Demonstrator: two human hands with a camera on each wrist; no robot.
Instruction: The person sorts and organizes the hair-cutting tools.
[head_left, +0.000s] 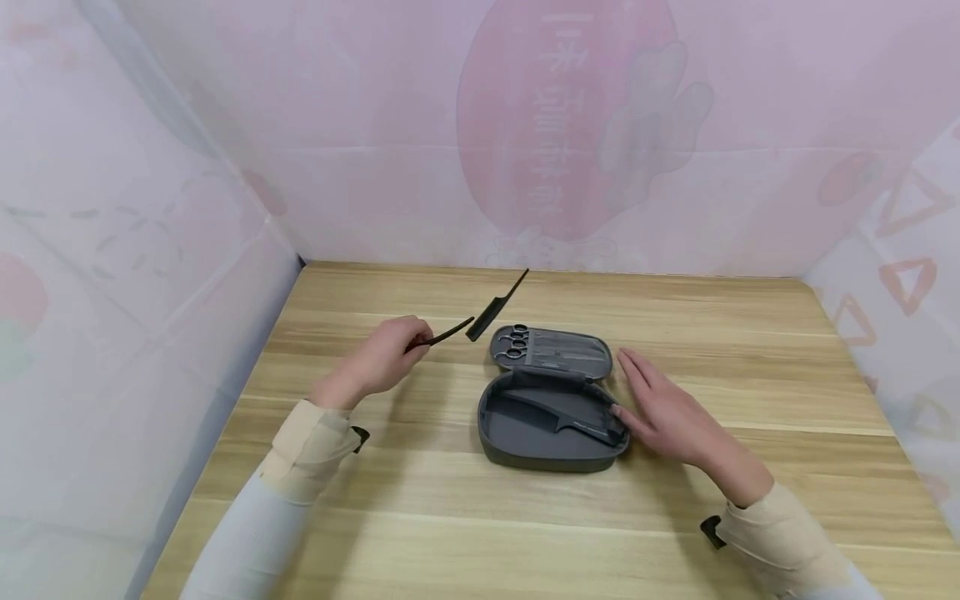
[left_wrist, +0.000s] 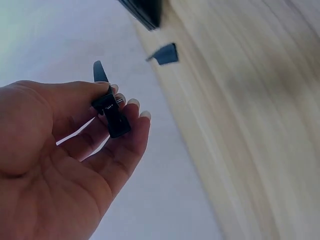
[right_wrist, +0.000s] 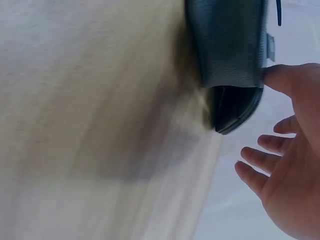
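Toward the back of the bench point(head_left: 675, 533), left of centre, my left hand point(head_left: 382, 354) hangs above the wood, thumb and fingertips point(left_wrist: 131, 106) pinching the end of a thin black tail comb point(head_left: 480, 312). It runs up and away to the right, its pointed tip near the back edge. The left wrist view shows only the gripped stub (the rest is cut off by my fingers and the frame), so I cannot make out its teeth there.

Just right of it lies the open grey case point(head_left: 551, 400), near the bench's middle. Its far half holds scissors point(head_left: 513, 343), of which only the ring handles read clearly; the blades blur into the lining. Its near half holds a dark wide comb point(head_left: 570, 421), partly shadowed by the wall.

My right hand point(head_left: 663, 408) lies flat on the bench against the case's right side, fingers spread and straight, thumb touching the rim. The right wrist view is blurred: only the case's edge point(right_wrist: 235, 65) and my thumb on it are clear.
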